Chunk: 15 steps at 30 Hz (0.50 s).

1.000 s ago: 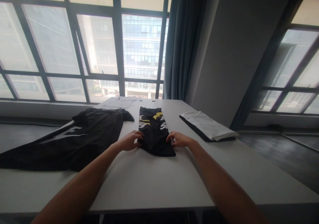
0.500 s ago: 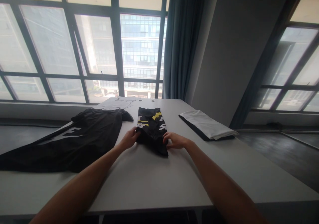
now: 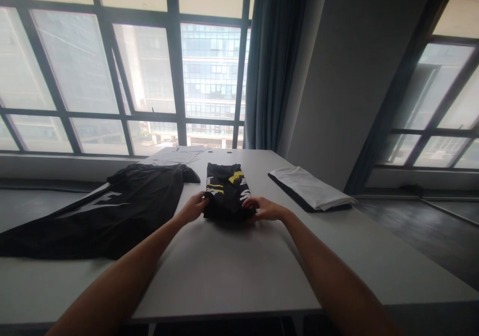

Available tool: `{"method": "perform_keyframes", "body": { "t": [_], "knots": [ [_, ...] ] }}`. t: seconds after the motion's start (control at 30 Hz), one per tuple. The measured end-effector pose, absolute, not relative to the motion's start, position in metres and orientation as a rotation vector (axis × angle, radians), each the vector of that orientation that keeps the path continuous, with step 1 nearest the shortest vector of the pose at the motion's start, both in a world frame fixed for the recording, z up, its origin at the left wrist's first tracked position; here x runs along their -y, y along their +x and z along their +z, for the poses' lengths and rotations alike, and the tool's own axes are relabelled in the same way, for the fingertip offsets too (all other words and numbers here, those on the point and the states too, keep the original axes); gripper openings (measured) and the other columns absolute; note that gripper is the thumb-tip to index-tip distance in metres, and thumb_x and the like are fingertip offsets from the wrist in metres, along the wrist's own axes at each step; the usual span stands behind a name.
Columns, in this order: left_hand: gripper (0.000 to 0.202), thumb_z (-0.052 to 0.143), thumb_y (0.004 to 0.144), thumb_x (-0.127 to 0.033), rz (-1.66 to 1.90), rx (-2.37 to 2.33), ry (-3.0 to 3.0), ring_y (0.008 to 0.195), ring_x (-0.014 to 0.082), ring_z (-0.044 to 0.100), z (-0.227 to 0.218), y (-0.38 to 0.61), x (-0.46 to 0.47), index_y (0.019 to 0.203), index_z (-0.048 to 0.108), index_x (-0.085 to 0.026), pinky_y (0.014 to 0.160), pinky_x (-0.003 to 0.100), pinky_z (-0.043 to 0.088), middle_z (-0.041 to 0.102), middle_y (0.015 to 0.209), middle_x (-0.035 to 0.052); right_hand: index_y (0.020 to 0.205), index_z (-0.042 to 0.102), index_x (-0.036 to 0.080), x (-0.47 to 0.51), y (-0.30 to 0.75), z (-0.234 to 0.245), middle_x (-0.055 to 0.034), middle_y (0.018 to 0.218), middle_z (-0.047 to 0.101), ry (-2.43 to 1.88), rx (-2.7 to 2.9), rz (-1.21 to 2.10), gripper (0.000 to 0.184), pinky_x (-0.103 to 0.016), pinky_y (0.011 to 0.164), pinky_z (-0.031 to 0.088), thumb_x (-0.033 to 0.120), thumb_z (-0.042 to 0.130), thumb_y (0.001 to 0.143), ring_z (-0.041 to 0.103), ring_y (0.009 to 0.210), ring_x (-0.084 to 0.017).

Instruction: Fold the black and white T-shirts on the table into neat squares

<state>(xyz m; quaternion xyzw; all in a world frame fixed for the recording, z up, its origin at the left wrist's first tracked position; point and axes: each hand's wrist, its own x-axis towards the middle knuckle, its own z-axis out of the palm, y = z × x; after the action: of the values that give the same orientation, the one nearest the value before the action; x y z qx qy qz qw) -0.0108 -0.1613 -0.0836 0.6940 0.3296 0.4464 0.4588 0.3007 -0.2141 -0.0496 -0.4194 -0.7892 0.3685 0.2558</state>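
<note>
A black garment [image 3: 227,196] with white letters and yellow marks lies folded into a compact rectangle at the middle of the white table [image 3: 228,276]. My left hand [image 3: 193,207] pinches its near left corner. At the near right corner, my right hand [image 3: 265,209] has its fingers closed on the cloth, the thumb partly hidden beneath. The near edge between both hands is slightly raised, with shadow under it. What kind of garment it is, I cannot tell from its folded shape.
To the left a black garment [image 3: 130,211] with a grey print lies spread out. A folded white cloth [image 3: 310,186] rests on a black one at the right. Paper sheets [image 3: 179,154] are at the far end, before the windows and a blue-grey curtain [image 3: 267,77].
The near edge of the black garment, which drooped to a point at the right, is now straighter and folded up. Both hands keep almost the same place.
</note>
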Motion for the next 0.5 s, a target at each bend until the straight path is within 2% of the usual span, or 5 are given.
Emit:
{"method": "perform_keyframes", "body": {
  "t": [0.1,0.2,0.27,0.37,0.5],
  "knots": [
    [0.041,0.070,0.074,-0.047,1.082,-0.856,1.666,0.052,0.0120,0.055,-0.084,-0.010,0.162,0.096,0.062,-0.014,0.048,0.024,0.045,0.060,0.064,-0.0019,0.097,0.073,0.019,0.217,0.291,-0.048,-0.0047,0.095,0.071,-1.149,2.242,0.856,0.034,-0.036,0.088,0.050,0.025,0.078,0.064,0.065,0.093,-0.022],
    [0.047,0.072,0.072,-0.050,1.046,-0.864,1.637,0.053,0.0132,0.058,-0.083,-0.011,0.161,0.099,0.063,-0.013,0.048,0.025,0.046,0.062,0.066,-0.0005,0.089,0.071,0.018,0.216,0.284,-0.047,-0.0037,0.086,0.069,-1.100,2.124,0.748,0.021,-0.034,0.082,0.050,0.037,0.068,0.079,0.062,0.085,-0.020],
    [0.052,0.075,0.070,-0.051,1.010,-0.839,1.623,0.055,0.0142,0.060,-0.080,-0.014,0.162,0.103,0.064,-0.012,0.050,0.025,0.048,0.065,0.069,0.0012,0.082,0.065,0.018,0.216,0.283,-0.046,-0.0012,0.075,0.062,-1.121,2.007,0.741,0.033,-0.031,0.071,0.049,0.051,0.062,0.084,0.058,0.074,-0.017],
    [0.060,0.078,0.069,-0.055,0.944,-0.778,1.611,0.059,0.0155,0.063,-0.070,-0.019,0.167,0.110,0.066,-0.012,0.052,0.026,0.049,0.068,0.074,0.0035,0.075,0.053,0.019,0.218,0.285,-0.041,0.0035,0.064,0.048,-1.179,1.885,0.736,0.048,-0.026,0.058,0.040,0.067,0.056,0.082,0.046,0.061,-0.012],
    [0.063,0.079,0.069,-0.058,0.921,-0.693,1.623,0.062,0.0157,0.065,-0.044,-0.023,0.169,0.109,0.067,-0.012,0.055,0.026,0.051,0.070,0.078,0.0052,0.084,0.051,0.021,0.220,0.288,-0.024,0.0053,0.064,0.044,-1.163,1.779,0.784,0.051,-0.024,0.051,0.033,0.071,0.058,0.079,0.039,0.058,-0.010]
  ]
}}
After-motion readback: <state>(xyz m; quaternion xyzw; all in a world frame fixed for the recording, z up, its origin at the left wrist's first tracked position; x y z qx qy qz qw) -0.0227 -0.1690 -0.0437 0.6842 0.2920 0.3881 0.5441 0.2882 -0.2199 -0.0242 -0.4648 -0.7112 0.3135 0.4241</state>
